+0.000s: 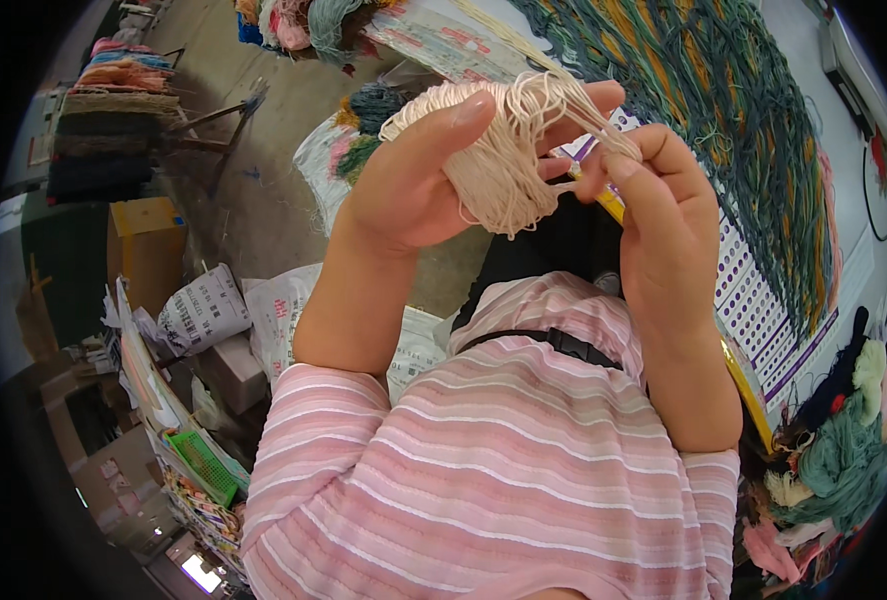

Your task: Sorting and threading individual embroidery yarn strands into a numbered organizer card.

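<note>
A bundle of cream yarn [493, 165] rests across my left hand [403, 185], whose thumb and fingers are wrapped round it. Loops hang loose along the bundle's lower edge. My right hand [668, 205] pinches several strands drawn out from the bundle's right end between thumb and fingertips. A few of those cream strands run up and away toward the table at the top. Just beyond my hands lies a broad spread of long green and orange yarn [703, 120] on the table.
A chart sheet with purple dots [753, 290] lies under the green yarn's near edge. Mixed yarn [848, 460] is heaped at right. On the left are a rack of folded hanks [113, 125], a cardboard box [148, 240], white sacks [203, 310] and a green basket [201, 465].
</note>
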Demonstrator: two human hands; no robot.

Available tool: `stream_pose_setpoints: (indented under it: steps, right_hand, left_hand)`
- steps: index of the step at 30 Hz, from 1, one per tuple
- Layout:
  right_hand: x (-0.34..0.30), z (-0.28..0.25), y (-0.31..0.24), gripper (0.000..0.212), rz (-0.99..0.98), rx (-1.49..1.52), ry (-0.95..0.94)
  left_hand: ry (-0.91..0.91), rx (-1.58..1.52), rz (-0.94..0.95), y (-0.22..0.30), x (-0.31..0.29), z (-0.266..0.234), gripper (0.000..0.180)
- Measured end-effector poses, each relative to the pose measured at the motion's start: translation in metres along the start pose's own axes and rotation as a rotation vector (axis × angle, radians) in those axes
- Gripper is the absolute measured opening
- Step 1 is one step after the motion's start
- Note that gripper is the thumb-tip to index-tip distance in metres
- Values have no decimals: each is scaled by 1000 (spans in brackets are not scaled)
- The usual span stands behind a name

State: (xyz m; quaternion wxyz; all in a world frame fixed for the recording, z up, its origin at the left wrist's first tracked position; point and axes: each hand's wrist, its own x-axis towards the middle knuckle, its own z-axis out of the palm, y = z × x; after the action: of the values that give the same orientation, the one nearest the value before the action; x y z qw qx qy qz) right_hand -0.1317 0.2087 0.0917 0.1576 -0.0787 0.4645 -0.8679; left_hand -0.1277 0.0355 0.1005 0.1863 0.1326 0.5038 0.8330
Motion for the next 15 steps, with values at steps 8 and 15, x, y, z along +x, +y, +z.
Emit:
stream_pose_setpoints:
  steps: [8, 15]
  right_hand:
    - [3, 7, 4, 12, 110, -343, -110]
    - [2, -3, 6, 10, 50, -432, -195]
  left_hand:
    - [-96, -68, -20, 1, -1, 5, 89]
    - [-42, -315, 3, 2, -6, 1, 64]
